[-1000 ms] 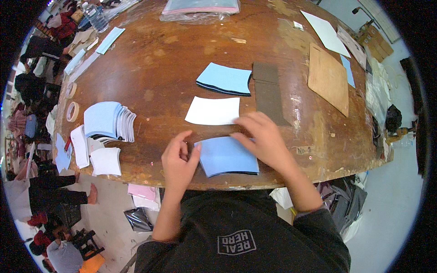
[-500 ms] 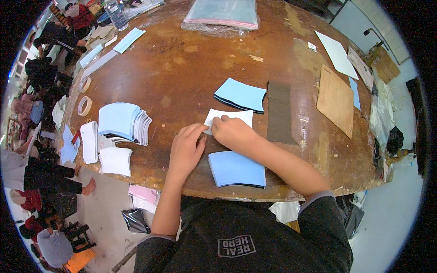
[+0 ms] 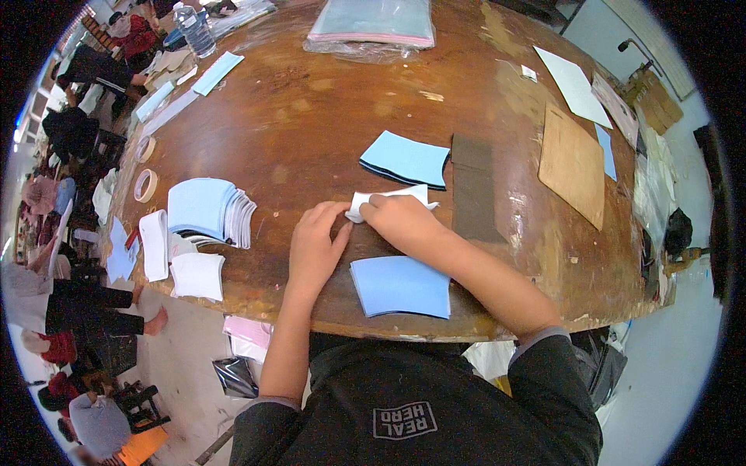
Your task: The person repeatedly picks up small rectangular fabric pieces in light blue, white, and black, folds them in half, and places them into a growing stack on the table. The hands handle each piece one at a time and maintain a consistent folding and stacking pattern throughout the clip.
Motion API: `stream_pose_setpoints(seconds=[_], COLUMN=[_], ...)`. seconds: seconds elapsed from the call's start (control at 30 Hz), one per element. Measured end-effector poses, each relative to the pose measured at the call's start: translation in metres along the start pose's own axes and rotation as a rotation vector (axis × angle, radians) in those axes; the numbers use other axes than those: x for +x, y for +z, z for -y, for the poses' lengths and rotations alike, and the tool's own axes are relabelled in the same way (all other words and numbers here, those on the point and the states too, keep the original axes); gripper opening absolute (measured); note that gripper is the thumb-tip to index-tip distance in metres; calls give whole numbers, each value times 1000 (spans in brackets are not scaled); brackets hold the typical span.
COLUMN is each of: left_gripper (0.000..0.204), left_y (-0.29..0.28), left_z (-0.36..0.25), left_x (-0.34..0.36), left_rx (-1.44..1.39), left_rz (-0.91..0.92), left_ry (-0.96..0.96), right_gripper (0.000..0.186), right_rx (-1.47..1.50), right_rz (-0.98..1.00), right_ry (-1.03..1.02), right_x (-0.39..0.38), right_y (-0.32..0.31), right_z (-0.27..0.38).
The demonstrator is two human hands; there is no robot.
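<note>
Before me on the table, my right hand (image 3: 400, 220) grips a small white sheet (image 3: 408, 192) between thumb and fingers. This piece has curved sides, and its edges curl up from the wood. My left hand (image 3: 317, 229) lies at its left corner, fingers stretched out and thumb apart, the index fingertip touching the edge. Below the right wrist sits a stack of blue curved pieces (image 3: 400, 289). Another stack of light blue pieces with dark layers beneath (image 3: 404, 158) lies just beyond the white sheet. How the right fingertips grip the sheet's underside is hidden.
A dark brown strip (image 3: 472, 190) lies right of the hands, with a wooden board (image 3: 571, 167) farther right. To the left are a fanned blue-and-white stack (image 3: 206, 206), white pieces (image 3: 196, 276) and tape rolls (image 3: 145, 185). Plastic-wrapped sheets (image 3: 371, 23) lie at the far edge.
The white sheet, nearly flat before, now bends and lifts at its edges in the right hand. Both hands stay in about the same place, and the view has shifted slightly.
</note>
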State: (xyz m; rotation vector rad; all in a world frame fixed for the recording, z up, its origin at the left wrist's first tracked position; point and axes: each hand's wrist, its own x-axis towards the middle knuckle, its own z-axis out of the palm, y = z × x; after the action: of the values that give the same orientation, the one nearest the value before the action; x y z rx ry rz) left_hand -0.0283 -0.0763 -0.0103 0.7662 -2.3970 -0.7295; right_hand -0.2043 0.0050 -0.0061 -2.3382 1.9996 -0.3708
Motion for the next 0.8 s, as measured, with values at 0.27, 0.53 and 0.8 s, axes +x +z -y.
stream_pose_setpoints(seconds=[0.27, 0.53, 0.8], left_gripper=[30, 19, 16], left_y=[11, 16, 17], left_z=[-5, 7, 18], left_x=[6, 5, 5], left_rx=[-128, -107, 34], left_rz=[-34, 42, -151], left_ry=[56, 59, 264], right_gripper=[28, 28, 19], right_rx=[356, 520, 812], right_rz=[-143, -116, -278], right_ry=[120, 50, 474], right_x=[-10, -16, -30], right_y=[3, -7, -13], right_z=[-13, -17, -22])
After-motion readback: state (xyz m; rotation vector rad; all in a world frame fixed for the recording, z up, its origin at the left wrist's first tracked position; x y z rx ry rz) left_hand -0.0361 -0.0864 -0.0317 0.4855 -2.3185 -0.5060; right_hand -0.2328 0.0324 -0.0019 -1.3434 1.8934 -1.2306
